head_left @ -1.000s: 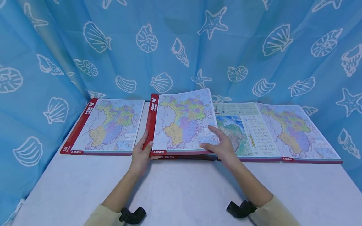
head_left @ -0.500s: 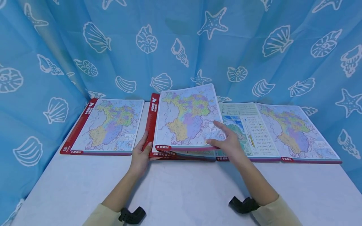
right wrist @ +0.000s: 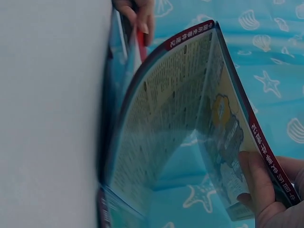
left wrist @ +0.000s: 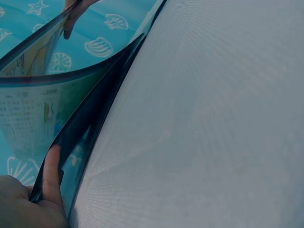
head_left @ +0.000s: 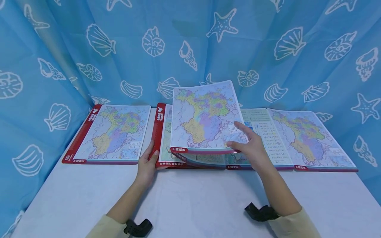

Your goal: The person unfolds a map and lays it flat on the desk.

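In the head view my left hand (head_left: 147, 167) grips the red left border (head_left: 157, 132) of a folded map in the middle of the table, thumb on top. My right hand (head_left: 253, 145) pinches the right edge of its raised top panel (head_left: 205, 115), which carries a coloured map. A greenish page shows under that panel along the left. From the right wrist view, the raised panel's underside (right wrist: 223, 128) and a curved text page (right wrist: 166, 85) spread apart at a fold. The left wrist view shows my left thumb or finger (left wrist: 52, 175) against the sheet's dark edge.
A similar folded map (head_left: 116, 132) with a red border lies flat at the left. To the right lie a green text panel (head_left: 268, 138) and another coloured map panel (head_left: 312, 138), joined edge to edge. A blue shell-patterned curtain (head_left: 190, 39) hangs behind the white table (head_left: 196, 201).
My right hand has moved right and a little up with the top panel, drawing it off the red border and uncovering the greenish page. My left hand has stayed in place.
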Demonstrator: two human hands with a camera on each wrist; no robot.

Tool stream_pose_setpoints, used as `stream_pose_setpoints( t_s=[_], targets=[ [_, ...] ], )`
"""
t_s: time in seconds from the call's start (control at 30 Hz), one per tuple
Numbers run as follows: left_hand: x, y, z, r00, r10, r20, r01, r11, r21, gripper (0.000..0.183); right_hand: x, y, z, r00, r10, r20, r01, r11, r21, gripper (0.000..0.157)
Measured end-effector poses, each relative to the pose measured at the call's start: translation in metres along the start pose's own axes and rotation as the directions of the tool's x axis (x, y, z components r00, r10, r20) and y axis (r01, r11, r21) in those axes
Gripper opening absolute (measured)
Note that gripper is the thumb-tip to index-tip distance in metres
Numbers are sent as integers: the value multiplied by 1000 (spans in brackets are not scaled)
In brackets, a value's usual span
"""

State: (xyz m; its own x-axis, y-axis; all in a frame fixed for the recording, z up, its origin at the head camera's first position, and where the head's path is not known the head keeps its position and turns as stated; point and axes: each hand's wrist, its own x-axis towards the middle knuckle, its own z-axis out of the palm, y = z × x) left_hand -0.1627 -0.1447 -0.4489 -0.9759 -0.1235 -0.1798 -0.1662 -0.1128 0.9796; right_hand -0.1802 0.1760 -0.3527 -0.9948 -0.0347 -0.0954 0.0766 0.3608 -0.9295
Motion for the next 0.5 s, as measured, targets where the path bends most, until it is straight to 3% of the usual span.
stream_pose_setpoints(
  t_s=[0.27, 0.5],
  targets=[
    [0, 1, 0, 1000, 17, -16, -17, 1000, 13, 58, -5, -7, -17, 999, -17, -46, 21, 996, 82, 81],
    [-1, 1, 0, 1000, 1, -16, -1, 1000, 5, 59, -10, -11, -33, 994, -20, -103, 27, 998, 64, 81]
  ],
)
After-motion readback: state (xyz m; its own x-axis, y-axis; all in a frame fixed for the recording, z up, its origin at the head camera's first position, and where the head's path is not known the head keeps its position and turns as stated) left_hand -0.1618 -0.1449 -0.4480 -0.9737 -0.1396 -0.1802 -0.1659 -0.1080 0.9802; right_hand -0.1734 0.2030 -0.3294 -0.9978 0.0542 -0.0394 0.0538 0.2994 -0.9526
